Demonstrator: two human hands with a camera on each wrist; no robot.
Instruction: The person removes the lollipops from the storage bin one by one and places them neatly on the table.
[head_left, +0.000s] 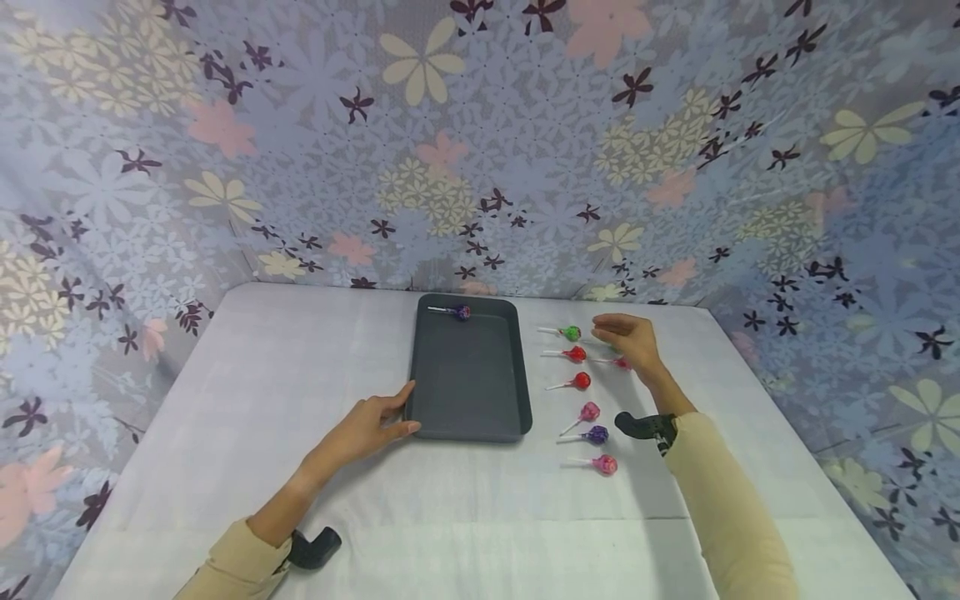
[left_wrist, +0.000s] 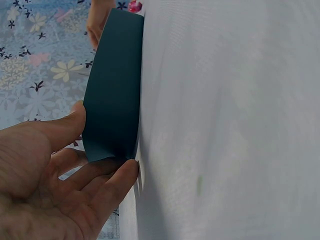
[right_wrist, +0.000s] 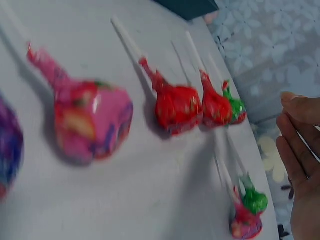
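Observation:
My left hand (head_left: 378, 421) holds the near left corner of a dark grey tray (head_left: 471, 375). In the left wrist view the thumb lies against the tray's rim, and the fingers (left_wrist: 107, 192) are at its corner. A purple lollipop (head_left: 461, 312) lies inside the tray at the far end. My right hand (head_left: 632, 340) is over the far right lollipops, its fingers loosely bent and holding nothing. Near it lie a green lollipop (head_left: 572, 332), a red lollipop (head_left: 575, 354) and a pink-red lollipop (head_left: 622, 363). A second green lollipop (right_wrist: 255, 201) shows in the right wrist view.
Nearer on the white-covered table (head_left: 300, 333) lie another red lollipop (head_left: 581, 381), a pink lollipop (head_left: 590, 412), a second purple lollipop (head_left: 597, 434) and a further pink lollipop (head_left: 606, 464). Flowered cloth (head_left: 487, 167) hangs behind and at the sides.

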